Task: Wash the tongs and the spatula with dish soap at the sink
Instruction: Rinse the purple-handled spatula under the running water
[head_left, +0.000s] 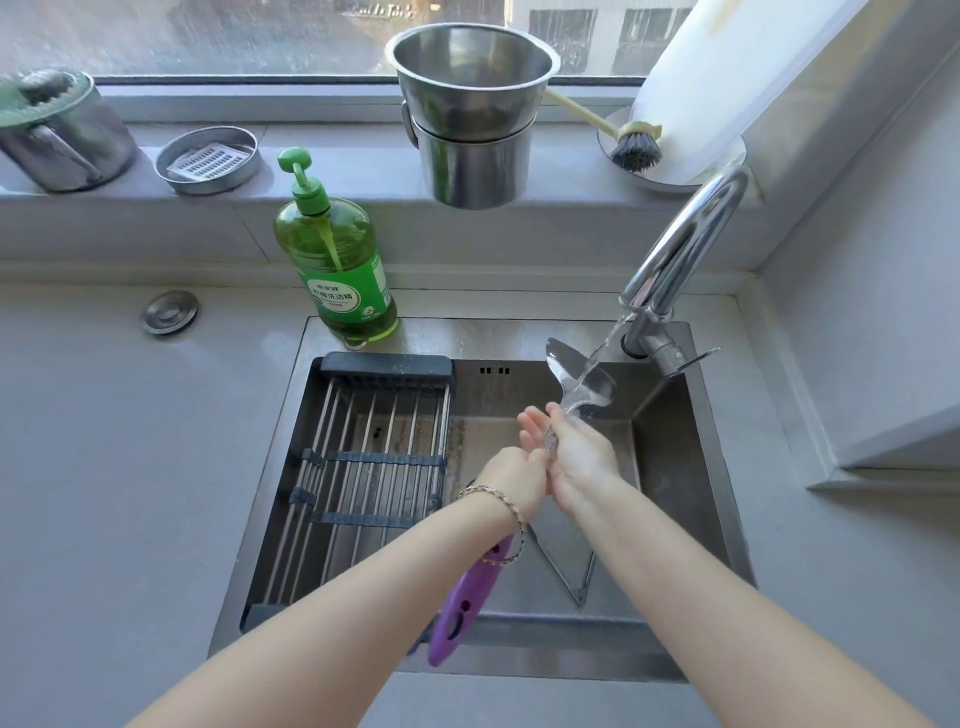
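Set in a grey kitchen surface (104, 467) below a window, the steel sink (675, 467) has shiny steel tongs (562, 358) with spoon-shaped tips held upright over it, in the stream from a chrome tap (691, 234). The right hand (576, 457) is wrapped round their shaft; the left hand (511, 467) lays straight fingers against it. A purple plastic spatula (470, 597) lies across the near rim under the left forearm. A green dish soap pump bottle (337, 260) stands on the back rim.

Both arms stretched forward, right hand (576, 457) curled round the tongs (563, 364), left hand (511, 467) pressing alongside, fingers straight.
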